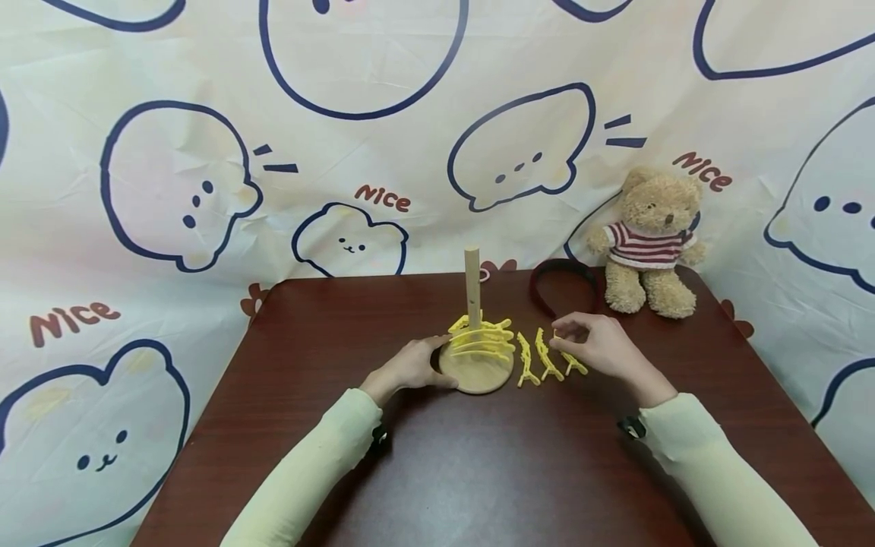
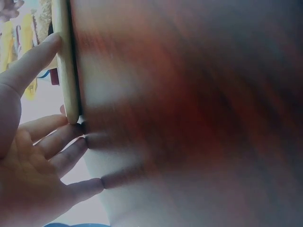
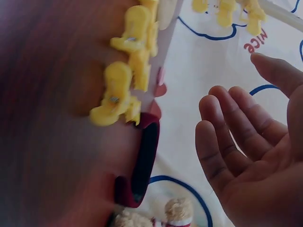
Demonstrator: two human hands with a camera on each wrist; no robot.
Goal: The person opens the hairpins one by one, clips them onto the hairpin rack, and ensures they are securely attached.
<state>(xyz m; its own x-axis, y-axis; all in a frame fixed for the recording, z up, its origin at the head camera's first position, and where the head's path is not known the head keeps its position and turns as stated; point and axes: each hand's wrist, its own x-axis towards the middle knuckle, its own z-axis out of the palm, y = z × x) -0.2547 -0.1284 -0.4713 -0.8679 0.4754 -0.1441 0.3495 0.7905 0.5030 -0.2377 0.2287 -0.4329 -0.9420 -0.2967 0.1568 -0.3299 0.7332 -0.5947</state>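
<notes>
A round wooden base (image 1: pixel 475 376) with an upright wooden post (image 1: pixel 472 281) carries several yellow hair clips (image 1: pixel 481 342) around the foot of the post. My left hand (image 1: pixel 410 365) holds the base at its left rim, thumb on the near side and fingers on the far side. The left wrist view shows the thumb and fingertips at the base's edge (image 2: pixel 68 80). My right hand (image 1: pixel 601 346) hovers over the rightmost of three yellow clips (image 1: pixel 576 366) lying beside the base. In the right wrist view its fingers (image 3: pixel 210 146) are loosely bent, apart from the thumb, with nothing between.
Behind the right hand lies a dark red headband (image 1: pixel 543 292). A teddy bear (image 1: pixel 649 251) in a striped shirt sits at the table's back right corner. A printed cloth (image 1: pixel 383 152) hangs behind the brown table (image 1: pixel 437 471).
</notes>
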